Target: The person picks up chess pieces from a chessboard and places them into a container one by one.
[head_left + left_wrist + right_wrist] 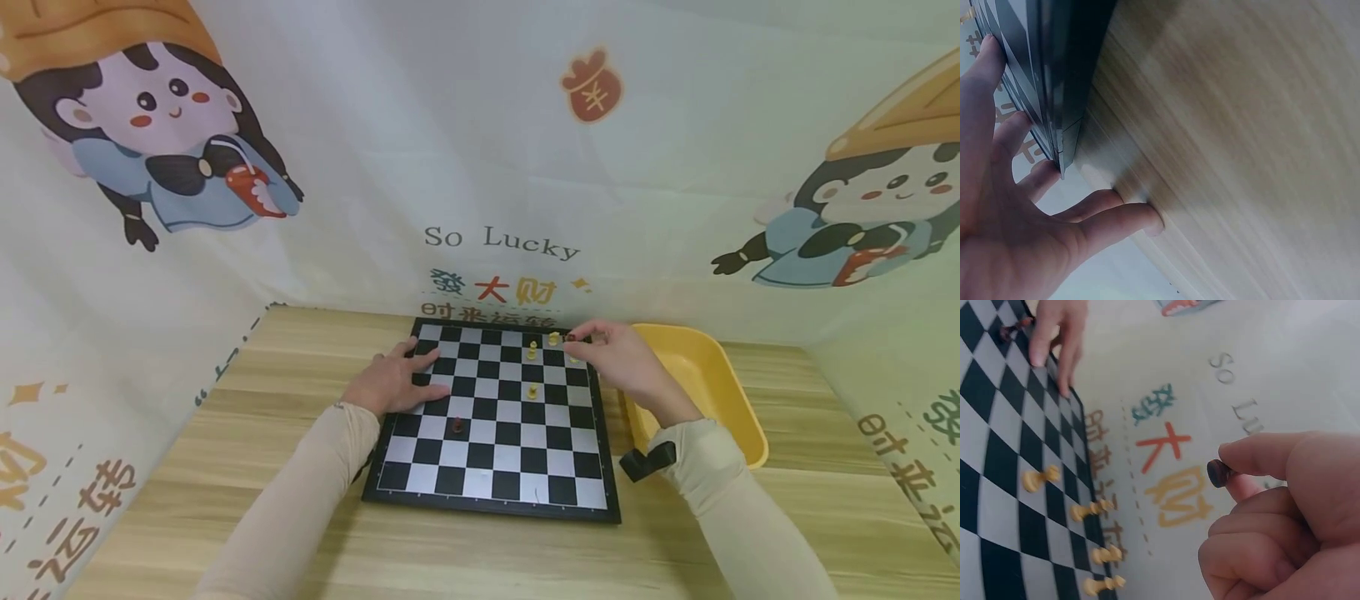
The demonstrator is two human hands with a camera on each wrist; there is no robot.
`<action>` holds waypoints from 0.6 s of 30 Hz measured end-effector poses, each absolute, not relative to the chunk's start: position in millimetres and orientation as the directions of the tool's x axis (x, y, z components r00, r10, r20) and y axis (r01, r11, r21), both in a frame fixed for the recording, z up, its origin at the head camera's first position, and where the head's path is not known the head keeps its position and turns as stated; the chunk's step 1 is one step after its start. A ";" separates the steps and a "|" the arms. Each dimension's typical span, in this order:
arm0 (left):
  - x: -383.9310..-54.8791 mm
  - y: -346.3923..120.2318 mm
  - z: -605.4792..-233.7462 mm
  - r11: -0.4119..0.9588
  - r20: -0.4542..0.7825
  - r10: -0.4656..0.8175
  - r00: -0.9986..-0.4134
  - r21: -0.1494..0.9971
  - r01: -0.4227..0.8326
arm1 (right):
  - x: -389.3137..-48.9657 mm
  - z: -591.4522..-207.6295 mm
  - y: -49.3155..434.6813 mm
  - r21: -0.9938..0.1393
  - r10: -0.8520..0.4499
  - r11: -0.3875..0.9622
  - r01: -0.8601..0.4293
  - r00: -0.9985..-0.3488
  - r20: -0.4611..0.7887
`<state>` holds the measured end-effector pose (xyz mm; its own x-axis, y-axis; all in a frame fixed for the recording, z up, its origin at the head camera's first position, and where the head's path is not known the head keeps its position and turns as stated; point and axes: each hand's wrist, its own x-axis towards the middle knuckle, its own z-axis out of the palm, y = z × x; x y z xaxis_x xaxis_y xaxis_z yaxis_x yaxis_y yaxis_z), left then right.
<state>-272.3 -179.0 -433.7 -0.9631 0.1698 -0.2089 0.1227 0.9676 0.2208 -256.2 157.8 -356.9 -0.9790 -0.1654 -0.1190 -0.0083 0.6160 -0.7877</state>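
A black-and-white chessboard lies flat on the table. My left hand rests on its left side with fingers spread; in the left wrist view two fingers reach past the edge onto the wood. Above the far right corner, my right hand pinches a small dark red chess piece between thumb and forefinger, its round dark base showing. Several yellow chess pieces stand on the board's far right part. Another dark red chess piece stands on the left side, nearer me.
To the right of the board sits a yellow plastic tray, partly behind my right wrist. The wooden table extends around both. A printed cloth hangs behind the table's far edge.
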 end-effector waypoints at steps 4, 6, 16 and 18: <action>-271.7 -179.6 -432.2 0.967 -0.201 0.172 -0.964 0.221 0.126 | -259.5 -349.0 170.4 -0.831 -0.156 0.555 0.035 -0.977 -0.145; -271.5 -179.4 -432.0 0.967 -0.201 0.171 -0.965 0.222 0.125 | -261.8 -346.0 177.0 -0.841 -0.151 0.540 0.044 -0.977 -0.149; -270.8 -178.7 -431.0 0.965 -0.207 0.175 -0.963 0.230 0.126 | -266.2 -334.0 205.0 -0.780 -0.105 0.624 0.050 -0.984 -0.147; -270.5 -178.7 -430.6 0.965 -0.208 0.177 -0.962 0.228 0.128 | -266.8 -333.2 209.8 -0.780 -0.096 0.624 0.045 -0.986 -0.133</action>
